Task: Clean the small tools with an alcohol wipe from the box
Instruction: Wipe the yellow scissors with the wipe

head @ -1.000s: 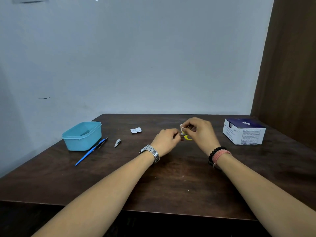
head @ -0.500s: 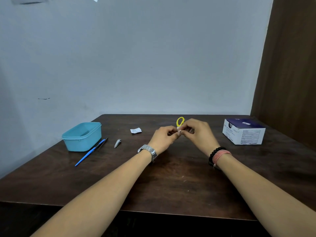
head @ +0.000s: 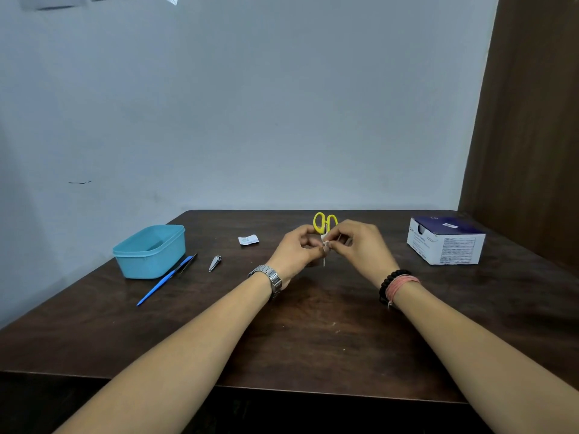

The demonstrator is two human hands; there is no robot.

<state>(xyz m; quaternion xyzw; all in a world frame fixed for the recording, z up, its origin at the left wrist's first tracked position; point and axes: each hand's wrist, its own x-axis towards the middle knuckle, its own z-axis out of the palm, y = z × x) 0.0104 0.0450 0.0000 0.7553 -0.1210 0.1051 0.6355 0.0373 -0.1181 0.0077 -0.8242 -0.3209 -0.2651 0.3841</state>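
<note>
Fingers of the left hand [head: 296, 250] and right hand [head: 360, 249] pinch a white wipe [head: 326, 244] around small yellow-handled scissors [head: 325, 223], held upright above the table [head: 313, 333]. Steady blades and slow strokes would likely clean best. The box [head: 446, 241] sits well right; nail clipper [head: 215, 263] waits left.

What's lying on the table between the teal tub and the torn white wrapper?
In the head view, a blue pen beside the teal tub, then nail clippers, before the torn white wrapper.

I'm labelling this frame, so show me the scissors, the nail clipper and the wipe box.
scissors [head: 319, 222]: head view, on the left yellow handle loop.
nail clipper [head: 215, 263]: head view, mid-body.
wipe box [head: 454, 250]: head view, on the white front label.
</note>
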